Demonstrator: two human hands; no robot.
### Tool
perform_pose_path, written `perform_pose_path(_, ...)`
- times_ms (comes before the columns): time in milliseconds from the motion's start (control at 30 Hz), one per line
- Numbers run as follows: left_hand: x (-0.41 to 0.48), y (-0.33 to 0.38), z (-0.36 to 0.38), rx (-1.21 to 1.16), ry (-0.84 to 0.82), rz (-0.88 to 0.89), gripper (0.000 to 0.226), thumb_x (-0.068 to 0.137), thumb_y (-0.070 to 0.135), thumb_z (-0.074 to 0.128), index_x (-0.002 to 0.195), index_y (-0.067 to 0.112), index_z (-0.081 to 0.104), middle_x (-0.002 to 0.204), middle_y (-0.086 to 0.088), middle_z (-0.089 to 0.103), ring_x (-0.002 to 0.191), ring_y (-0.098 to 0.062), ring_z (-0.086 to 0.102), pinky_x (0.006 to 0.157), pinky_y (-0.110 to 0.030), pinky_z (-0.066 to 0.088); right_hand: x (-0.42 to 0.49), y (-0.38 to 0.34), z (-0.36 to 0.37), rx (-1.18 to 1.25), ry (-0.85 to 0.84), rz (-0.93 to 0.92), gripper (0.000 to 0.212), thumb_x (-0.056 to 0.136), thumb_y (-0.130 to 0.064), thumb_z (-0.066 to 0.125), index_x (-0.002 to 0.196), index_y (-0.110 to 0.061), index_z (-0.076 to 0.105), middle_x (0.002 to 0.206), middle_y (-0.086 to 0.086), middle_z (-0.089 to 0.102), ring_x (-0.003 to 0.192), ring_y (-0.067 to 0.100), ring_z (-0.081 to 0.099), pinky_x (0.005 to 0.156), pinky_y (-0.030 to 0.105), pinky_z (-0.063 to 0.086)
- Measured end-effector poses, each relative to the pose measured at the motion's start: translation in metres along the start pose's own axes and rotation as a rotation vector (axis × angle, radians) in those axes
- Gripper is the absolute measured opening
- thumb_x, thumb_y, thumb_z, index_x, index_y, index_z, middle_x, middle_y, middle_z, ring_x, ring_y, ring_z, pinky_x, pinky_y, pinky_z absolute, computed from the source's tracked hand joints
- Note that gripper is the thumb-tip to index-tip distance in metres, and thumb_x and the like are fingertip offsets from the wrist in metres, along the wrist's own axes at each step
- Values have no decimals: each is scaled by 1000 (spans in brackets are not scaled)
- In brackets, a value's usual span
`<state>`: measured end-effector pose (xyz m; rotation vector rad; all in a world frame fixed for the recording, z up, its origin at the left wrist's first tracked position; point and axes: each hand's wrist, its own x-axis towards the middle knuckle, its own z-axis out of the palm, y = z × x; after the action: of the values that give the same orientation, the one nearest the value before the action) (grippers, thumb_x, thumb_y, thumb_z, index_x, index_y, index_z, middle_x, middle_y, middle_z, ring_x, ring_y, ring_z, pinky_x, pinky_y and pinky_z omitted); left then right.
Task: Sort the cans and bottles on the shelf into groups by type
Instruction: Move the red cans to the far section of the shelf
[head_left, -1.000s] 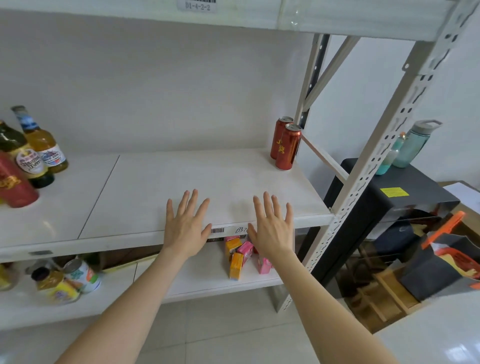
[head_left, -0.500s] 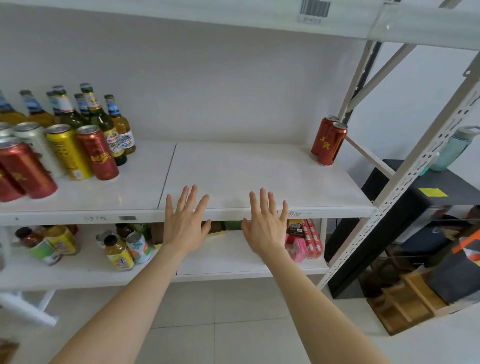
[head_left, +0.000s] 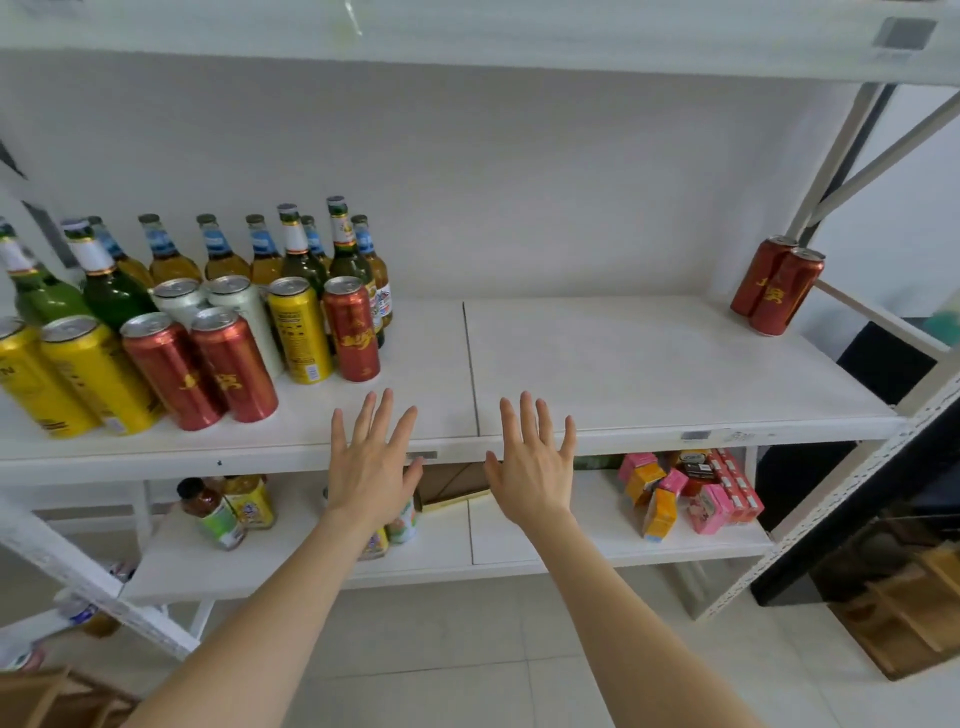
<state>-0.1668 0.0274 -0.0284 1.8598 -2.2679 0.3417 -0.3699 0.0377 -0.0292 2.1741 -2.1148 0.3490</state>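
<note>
As left hand (head_left: 372, 470) and right hand (head_left: 535, 467) spread, cans (head_left: 235, 371) stand leftward

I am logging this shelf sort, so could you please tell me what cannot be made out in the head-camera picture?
Head view: leftmost yellow can, cut by the left edge; anything beyond is unseen.
Head view: amber beer bottles, lower halves hidden by the cans in front.
Head view: lower-shelf drink, mostly hidden behind the left hand.
Head view: print on the two red cans at right, too blurred to read.
</note>
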Motion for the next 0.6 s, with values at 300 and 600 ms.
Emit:
perform_pose_path(300,-2,-104,16,-22,17,8,63,92,48,52,148,20,39,159,-13,26,148,-32,20,115,-60,17,29,-103,26,7,-7,20,71,99,-49,35,156,-22,3,165,6,1,151,25,1,118,53,-3)
perform_pose_path(600,-40,-228,14,-47,95,46,65,84,44,65,141,17,48,153,-16,38,143,-34,32,111,-59,30,29,-230,31,28,83,66,70,95,-47,45,154,-18,21,161,9,21,149,28,17,118,55,6)
